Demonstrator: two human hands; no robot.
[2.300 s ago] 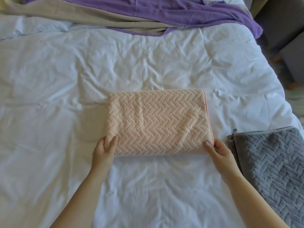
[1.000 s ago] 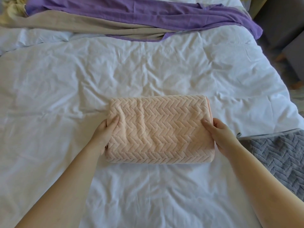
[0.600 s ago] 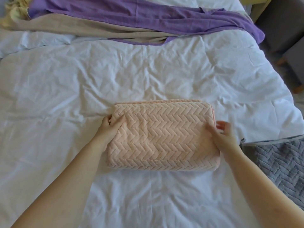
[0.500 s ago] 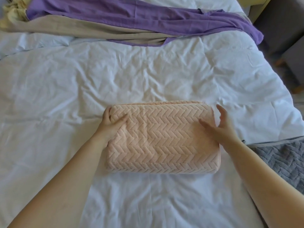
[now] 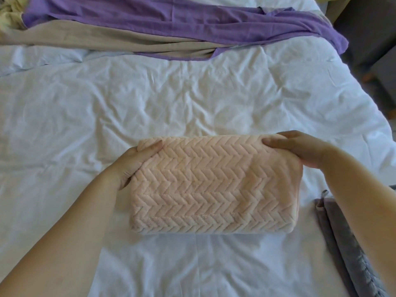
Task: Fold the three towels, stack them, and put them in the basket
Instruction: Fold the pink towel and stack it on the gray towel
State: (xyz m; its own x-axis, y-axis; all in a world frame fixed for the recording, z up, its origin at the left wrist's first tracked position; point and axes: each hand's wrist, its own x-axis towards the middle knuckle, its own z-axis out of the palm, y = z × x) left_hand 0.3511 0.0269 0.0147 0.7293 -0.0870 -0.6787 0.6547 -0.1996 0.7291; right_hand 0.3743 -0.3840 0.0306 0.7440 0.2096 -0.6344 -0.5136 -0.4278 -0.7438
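Note:
A folded peach towel (image 5: 214,189) with a herringbone weave lies on the white bed (image 5: 171,99) in the middle of the view. My left hand (image 5: 132,161) grips its far left corner, thumb on top and fingers underneath. My right hand (image 5: 304,150) grips the far right corner the same way. A grey towel (image 5: 347,249) of the same weave lies at the bed's near right edge, mostly hidden behind my right forearm. No basket is in view.
A purple sheet (image 5: 171,20) and a beige sheet (image 5: 96,39) lie bunched across the far end of the bed. Dark grey furniture (image 5: 372,39) stands beyond the bed's right edge. White bedding spreads left of the towel and beyond it.
Both hands slid from the peach towel's near corners along its sides to the far corners and took hold there. The towel's far edge now looks slightly lifted.

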